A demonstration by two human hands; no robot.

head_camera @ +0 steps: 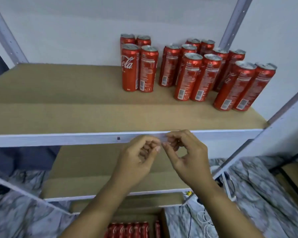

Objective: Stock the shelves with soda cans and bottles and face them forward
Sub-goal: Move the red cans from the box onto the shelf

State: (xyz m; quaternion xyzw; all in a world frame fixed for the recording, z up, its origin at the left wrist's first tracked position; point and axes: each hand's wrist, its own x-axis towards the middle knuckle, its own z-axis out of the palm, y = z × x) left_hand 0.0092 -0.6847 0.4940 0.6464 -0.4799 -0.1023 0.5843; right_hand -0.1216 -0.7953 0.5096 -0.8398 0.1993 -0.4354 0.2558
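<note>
Several tall red Coca-Cola cans [189, 73] stand on the right half of the upper shelf board [58, 100]. The four at the left [138, 69] form their own cluster; one shows its logo, and most others show barcodes. My left hand [138, 158] and my right hand [187, 155] are raised side by side in front of the shelf's white front rail [58, 139]. The fingers of both are curled and their tips meet. I see nothing held between them. More red cans [132, 229] lie in an open cardboard box [163, 220] on the floor below.
The left half of the upper shelf is bare brown board. A lower shelf board [93, 169] sits beneath it. White metal uprights [234, 23] frame the rack. White cables [205, 220] lie on the marbled floor at the right.
</note>
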